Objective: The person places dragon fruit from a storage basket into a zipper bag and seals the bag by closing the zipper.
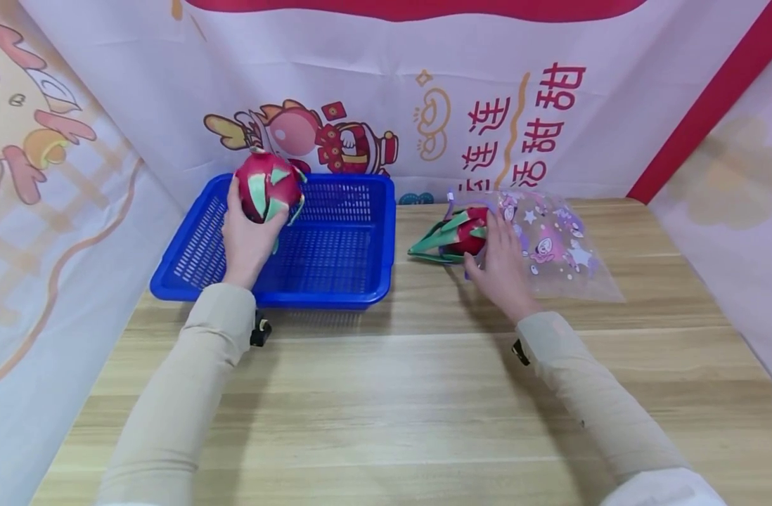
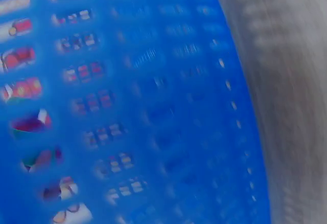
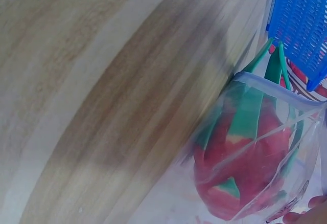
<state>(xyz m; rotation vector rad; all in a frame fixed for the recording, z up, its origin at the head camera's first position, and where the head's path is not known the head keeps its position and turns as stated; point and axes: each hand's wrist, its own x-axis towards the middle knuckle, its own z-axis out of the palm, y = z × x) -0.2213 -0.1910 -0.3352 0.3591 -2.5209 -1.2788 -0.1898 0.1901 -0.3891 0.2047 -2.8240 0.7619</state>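
My left hand (image 1: 247, 235) grips a red and green dragon fruit (image 1: 266, 186) and holds it up over the blue perforated basket (image 1: 354, 281), whose mesh (image 2: 168, 106) fills the blurred left wrist view. A second dragon fruit (image 1: 454, 235) lies partly inside a clear printed plastic bag (image 1: 560, 253) on the wooden table (image 1: 386, 393). My right hand (image 1: 503, 256) holds the bag at its opening, next to that fruit. The right wrist view shows this dragon fruit (image 3: 245, 168) under the bag's film (image 3: 276, 132), with fingertips (image 3: 306, 211) at the lower right edge.
The basket stands at the back left of the table, with its corner (image 3: 301, 24) close to the bag. Printed cloth walls (image 1: 424, 91) enclose the table at the back and both sides. Bare wood (image 3: 92, 96) lies in front of the hands.
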